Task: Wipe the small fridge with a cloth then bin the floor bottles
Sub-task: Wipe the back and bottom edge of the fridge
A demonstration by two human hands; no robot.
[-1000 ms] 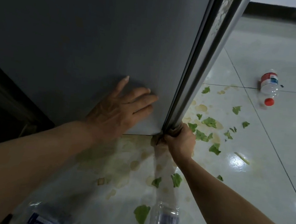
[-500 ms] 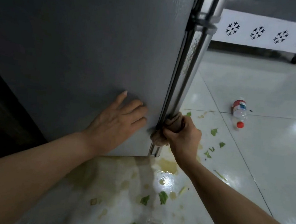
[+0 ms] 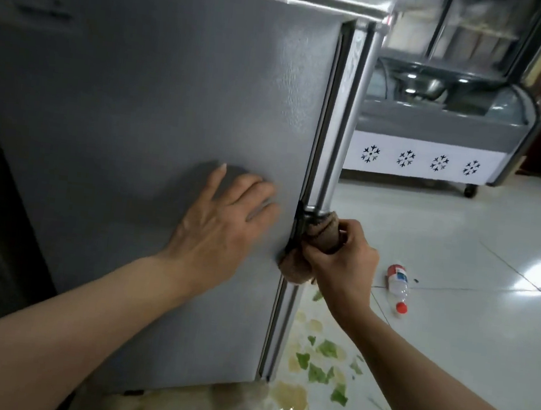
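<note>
Fridge [image 3: 160, 99] fills the near left, grey side panel facing the camera. Left hand [image 3: 223, 230] lies flat on that panel, fingers straight. Right hand [image 3: 340, 262] grips a brown cloth [image 3: 321, 235] wrapped against the fridge's right edge. One bottle [image 3: 397, 286] lies on the tiled floor [image 3: 481, 344] to the right, near green scraps [image 3: 323, 360].

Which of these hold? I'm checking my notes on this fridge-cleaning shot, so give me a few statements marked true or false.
1. The right hand grips a brown cloth against the grey fridge's front edge. True.
2. The left hand holds a bottle. False: it lies flat on the fridge side.
3. A clear plastic bottle with a red cap lies on the white tiled floor. True.
4. The floor is clean. False: green leaf scraps and stains lie by the fridge.
</note>
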